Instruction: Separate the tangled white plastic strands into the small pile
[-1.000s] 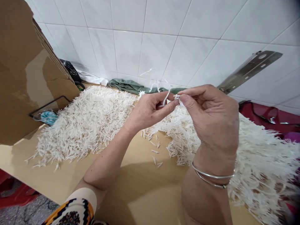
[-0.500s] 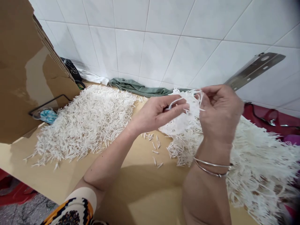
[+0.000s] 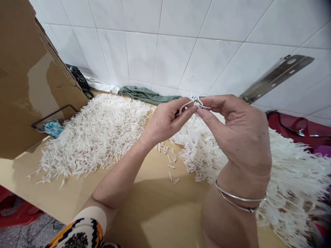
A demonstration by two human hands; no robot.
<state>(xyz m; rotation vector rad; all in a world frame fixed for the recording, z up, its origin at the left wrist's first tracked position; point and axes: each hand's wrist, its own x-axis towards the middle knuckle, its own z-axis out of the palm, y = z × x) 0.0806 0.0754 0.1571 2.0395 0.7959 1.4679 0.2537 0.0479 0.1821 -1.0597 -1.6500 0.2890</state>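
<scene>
My left hand (image 3: 170, 119) and my right hand (image 3: 232, 127) meet in front of me, fingertips nearly touching. Between them is a white stringy piece (image 3: 197, 103) with thin, branching strands, pinched by the thumb and fingers of both hands. One strand curves across the left fingers. Beneath the hands lies a heap of small white sprigs (image 3: 199, 158), partly hidden by the right hand. On the left spreads a larger pile of white sprigs (image 3: 95, 134). To the right, behind my wrist, is a mass of tangled white netlike strands (image 3: 292, 179).
A cardboard box (image 3: 20, 86) stands at the left. A green cloth (image 3: 147, 95) runs along the tiled wall (image 3: 173, 55). A metal bracket (image 3: 279, 77) juts out at right, near a dark red bag (image 3: 305, 125). Loose sprigs (image 3: 170, 166) lie on the tan tabletop (image 3: 155, 206).
My right hand has moved left to meet my left hand, and its fingers now pinch beside the left fingertips. The white piece between them hangs lower and looks more bunched.
</scene>
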